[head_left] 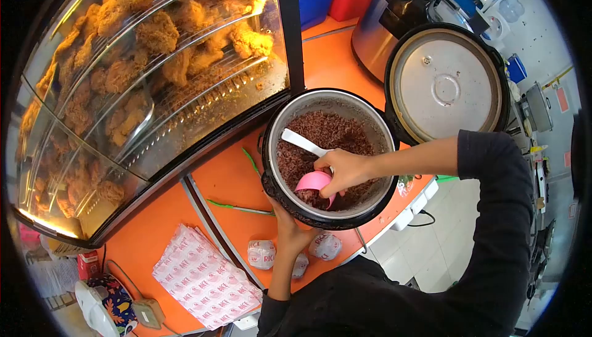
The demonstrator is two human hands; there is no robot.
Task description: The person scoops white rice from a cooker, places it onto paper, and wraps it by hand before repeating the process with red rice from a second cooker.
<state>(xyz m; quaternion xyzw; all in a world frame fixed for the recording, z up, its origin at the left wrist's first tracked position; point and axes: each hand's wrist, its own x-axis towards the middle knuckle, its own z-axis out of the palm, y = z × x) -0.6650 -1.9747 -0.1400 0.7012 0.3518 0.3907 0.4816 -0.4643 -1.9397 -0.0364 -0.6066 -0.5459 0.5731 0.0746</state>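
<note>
**Obs.: scooping at the open rice cooker**

The right hand (346,170) is reaching in from the right and closing its fingers over the top of a pink scoop cup (313,183), gripping it firmly. The cup is sitting low in the inner pot (320,95), mouth turned down and inward, and is pressing into the reddish-brown cooked rice (327,130) on the near side. A white rice paddle (302,141) is lying across the rice, its end passing just under the right hand.

The left hand (290,229) is resting against the near outer wall of the rice cooker (345,218), just below the rim. Its fingertips are tucked under the rim's edge, so I cannot tell whether it is clasping or only bracing.

The cooker's hinged lid (444,84) is standing open behind the pot. The cooker is sitting on an orange counter (228,180). Two wrapped rice packets (261,254) are lying by the left wrist, and a stack of printed rice wrappers (200,278) is lying further left. A glass warming case (203,121) of fried chicken (154,35) is standing to the left of the cooker.
</note>
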